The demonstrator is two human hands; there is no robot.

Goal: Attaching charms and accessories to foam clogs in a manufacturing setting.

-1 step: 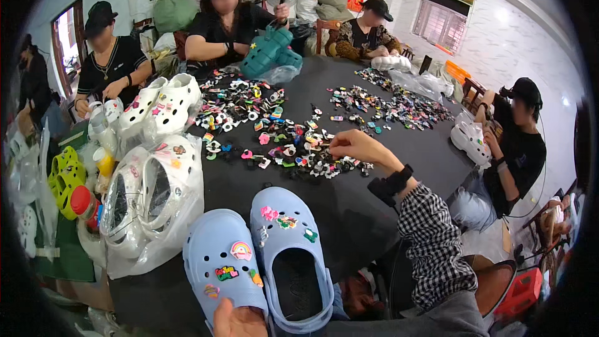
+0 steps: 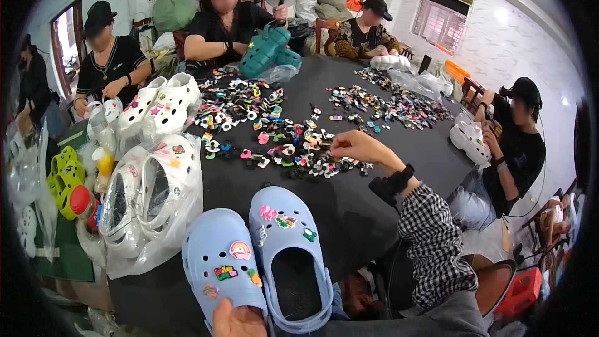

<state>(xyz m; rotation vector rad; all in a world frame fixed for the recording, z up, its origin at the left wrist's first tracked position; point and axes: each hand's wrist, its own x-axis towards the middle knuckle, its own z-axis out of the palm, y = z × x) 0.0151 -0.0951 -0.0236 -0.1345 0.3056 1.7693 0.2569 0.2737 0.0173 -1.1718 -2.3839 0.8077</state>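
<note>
Two light blue clogs sit side by side at the table's near edge, toes pointing away. My left hand (image 2: 237, 321) grips the left clog (image 2: 215, 243) near its opening, thumb on top, other fingers mostly hidden. That clog carries a rainbow charm (image 2: 239, 250) and several other colourful charms. On the right clog (image 2: 281, 215) are a pink charm (image 2: 268, 213), a green one (image 2: 309, 234) and others. Above the near edge of a pile of loose shoe charms (image 2: 299, 150), my right hand (image 2: 359, 147) has its fingers pinched together; what they hold is too small to make out.
Bagged white clogs (image 2: 153, 193) stand to the left, beside lime green clogs (image 2: 65, 175) and a red-lidded jar (image 2: 81, 201). More charm piles (image 2: 399, 106) spread across the black table (image 2: 312, 81). Several people work around it; one handles a teal clog (image 2: 265, 53), another a white clog (image 2: 471, 140).
The teal clog in the person's hands across the table has tilted slightly. My hands and the blue clogs stay nearly where they were.
</note>
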